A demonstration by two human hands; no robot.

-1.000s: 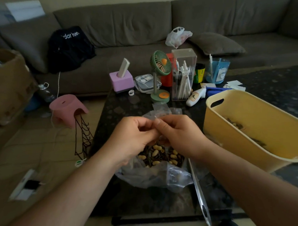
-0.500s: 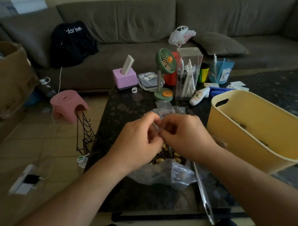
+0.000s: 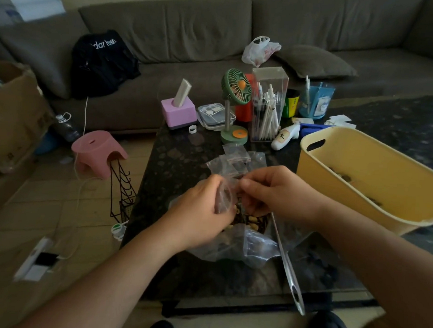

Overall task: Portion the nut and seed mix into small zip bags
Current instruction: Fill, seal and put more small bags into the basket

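Note:
A small clear zip bag [image 3: 224, 194] hangs between my two hands above the dark table [image 3: 181, 162]. My left hand [image 3: 200, 208] grips its left side with curled fingers. My right hand [image 3: 274, 191] pinches its top edge from the right. Below them lies a large clear plastic bag [image 3: 244, 245] of nut and seed mix [image 3: 251, 219], open at the top. Several empty small zip bags [image 3: 237, 158] lie just beyond my hands. A long metal spoon handle [image 3: 289, 267] sticks out of the mix toward me.
A yellow plastic tub [image 3: 364, 178] with a few nuts inside stands at the right. A green desk fan [image 3: 235, 108], clear pen box [image 3: 267, 109], pink tissue box [image 3: 179, 112] and white bottle [image 3: 285, 136] crowd the table's far end. A pink stool [image 3: 98, 152] stands on the floor at left.
My hands have drawn a little apart and the small zip bag now shows stretched between them. The view has shifted slightly.

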